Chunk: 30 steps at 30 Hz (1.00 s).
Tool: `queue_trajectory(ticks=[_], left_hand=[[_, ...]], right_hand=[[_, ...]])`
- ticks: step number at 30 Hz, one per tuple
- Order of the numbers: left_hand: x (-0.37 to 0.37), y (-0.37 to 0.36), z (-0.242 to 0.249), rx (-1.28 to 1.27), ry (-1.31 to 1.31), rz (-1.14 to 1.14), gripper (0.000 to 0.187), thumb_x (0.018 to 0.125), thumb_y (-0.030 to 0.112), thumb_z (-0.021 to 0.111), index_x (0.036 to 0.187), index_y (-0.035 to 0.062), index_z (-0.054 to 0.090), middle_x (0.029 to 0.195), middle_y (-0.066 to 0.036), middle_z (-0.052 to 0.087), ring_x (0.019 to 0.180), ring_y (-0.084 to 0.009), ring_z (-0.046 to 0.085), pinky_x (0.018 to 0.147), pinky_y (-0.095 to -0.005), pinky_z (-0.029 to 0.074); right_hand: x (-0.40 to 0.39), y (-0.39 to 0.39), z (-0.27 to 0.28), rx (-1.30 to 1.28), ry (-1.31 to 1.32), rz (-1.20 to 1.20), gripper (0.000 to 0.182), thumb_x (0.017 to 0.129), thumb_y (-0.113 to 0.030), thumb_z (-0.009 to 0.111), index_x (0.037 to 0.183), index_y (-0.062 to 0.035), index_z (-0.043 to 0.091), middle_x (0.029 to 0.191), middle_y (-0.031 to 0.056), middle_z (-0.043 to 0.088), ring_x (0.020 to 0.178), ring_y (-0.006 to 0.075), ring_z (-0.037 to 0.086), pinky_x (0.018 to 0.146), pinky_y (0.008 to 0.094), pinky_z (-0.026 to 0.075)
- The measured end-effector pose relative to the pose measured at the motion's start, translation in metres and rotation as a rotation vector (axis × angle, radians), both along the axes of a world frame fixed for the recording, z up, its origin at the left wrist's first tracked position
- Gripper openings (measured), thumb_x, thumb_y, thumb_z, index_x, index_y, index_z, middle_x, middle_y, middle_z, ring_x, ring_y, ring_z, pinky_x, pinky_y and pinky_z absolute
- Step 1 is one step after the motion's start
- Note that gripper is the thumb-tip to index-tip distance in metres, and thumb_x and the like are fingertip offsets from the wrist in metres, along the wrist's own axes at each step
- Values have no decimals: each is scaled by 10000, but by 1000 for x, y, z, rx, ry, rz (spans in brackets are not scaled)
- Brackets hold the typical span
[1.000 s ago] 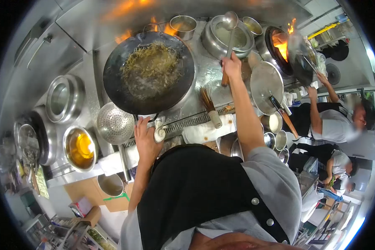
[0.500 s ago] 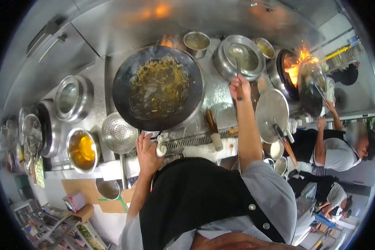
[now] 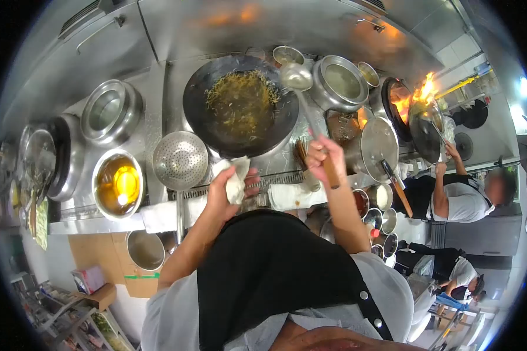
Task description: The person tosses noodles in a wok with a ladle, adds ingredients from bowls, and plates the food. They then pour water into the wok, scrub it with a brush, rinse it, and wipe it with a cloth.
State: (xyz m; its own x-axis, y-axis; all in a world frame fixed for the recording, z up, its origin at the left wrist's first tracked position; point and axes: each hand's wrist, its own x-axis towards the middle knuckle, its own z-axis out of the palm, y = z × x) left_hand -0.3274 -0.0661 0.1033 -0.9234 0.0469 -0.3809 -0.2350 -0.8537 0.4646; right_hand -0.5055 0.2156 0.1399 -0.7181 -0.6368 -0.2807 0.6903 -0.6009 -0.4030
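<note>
My right hand (image 3: 326, 159) is closed around the handle of a metal ladle (image 3: 296, 76). The ladle's bowl is up by the right rim of a large dark wok (image 3: 194, 111), which holds yellowish shredded food (image 3: 240, 105) in liquid. In my left hand (image 3: 219, 190) is a crumpled white cloth (image 3: 236, 180), in front of the wok's near rim and apart from it. A perforated skimmer (image 3: 180, 161) lies to the left of that hand. Beyond the ladle stands a steel pot (image 3: 328, 102) of liquid.
A bowl of golden oil (image 3: 118, 183) sits at left, below another steel pot (image 3: 102, 114). A bamboo brush (image 3: 301, 153) and a large round strainer (image 3: 379, 149) are near my right arm. Farther right, a co-worker (image 3: 459, 190) holds a wok (image 3: 425, 130) by flames.
My left hand has come away from the wok's near edge with the cloth. My right hand has drawn back towards me, and the ladle has moved left from over the steel pot to the wok's rim.
</note>
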Motion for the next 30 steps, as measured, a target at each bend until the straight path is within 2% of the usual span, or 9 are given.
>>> queue_trajectory(ticks=[6, 9, 11, 13, 15, 18, 24, 29, 30], left_hand=[[-13, 16, -27, 125, -53, -170, 479, 1035, 496, 566, 1373, 164, 637, 1327, -68, 697, 1249, -325, 640, 1083, -589, 471], [-12, 17, -11, 232, -112, -171, 557, 1040, 525, 526, 1425, 130, 604, 1272, -124, 711, 1234, -348, 659, 1086, -621, 470], [-9, 17, 5, 176, -116, -82, 610, 1045, 533, 502, 1452, 84, 572, 1301, -195, 694, 1127, -334, 691, 1043, -569, 506], [-10, -4, -26, 255, -70, -90, 568, 1037, 502, 540, 1470, 134, 529, 1256, -162, 712, 1078, -322, 705, 825, -461, 613], [-13, -13, 5, 159, -150, 24, 538, 1024, 505, 567, 1278, 36, 638, 1222, -198, 725, 642, -194, 646, 506, -288, 504], [-15, -38, 3, 83, -91, 90, 416, 1012, 467, 605, 1108, 64, 642, 1060, -164, 760, 587, -150, 611, 466, -282, 474], [-18, -31, 11, -201, -148, 101, 444, 995, 429, 663, 1254, 75, 591, 940, -112, 740, 535, -153, 614, 401, -279, 462], [-15, -21, 8, -173, -157, 129, 434, 996, 406, 686, 1266, 83, 582, 928, -103, 724, 562, -160, 637, 418, -288, 479], [-16, -19, 4, -145, -157, 145, 432, 996, 398, 689, 1271, 83, 585, 925, -100, 726, 568, -160, 640, 421, -288, 479]], right_hand=[[79, -113, -41, 619, 98, -39, 329, 1063, -291, 629, 1311, -79, 669, 849, -23, 614, 638, 156, 557, 626, 328, 492], [66, -71, -94, 1359, 987, -207, 399, 1062, -435, 626, 1218, -85, 736, 1002, 183, 736, 746, 332, 702, 685, 425, 560], [48, -13, -126, 2106, 1162, -46, 537, 979, -500, 683, 1373, -139, 628, 1146, 241, 735, 993, 444, 731, 887, 502, 589], [25, 42, -177, 2366, 1062, 457, 657, 977, -478, 682, 1507, -138, 500, 1181, 266, 731, 1092, 421, 728, 927, 486, 583], [-1, 59, -179, 2290, 953, 650, 701, 957, -498, 687, 1509, -113, 490, 1242, 271, 713, 1150, 417, 710, 978, 491, 561], [-14, 46, -141, 2179, 940, 839, 745, 948, -496, 664, 1533, -83, 460, 1296, 261, 703, 1212, 422, 684, 1045, 511, 523], [-9, 38, -178, 2190, 910, 884, 860, 985, -426, 548, 1700, -118, 182, 1267, 282, 710, 1136, 443, 706, 994, 556, 533], [68, 67, -177, 1587, 1208, 113, 732, 1026, -392, 522, 1668, -121, 297, 1120, 349, 693, 1024, 518, 691, 881, 526, 551], [83, 72, -162, 1508, 767, 324, 637, 1038, -382, 524, 1600, -99, 425, 1144, 357, 682, 1042, 507, 682, 929, 487, 541]])
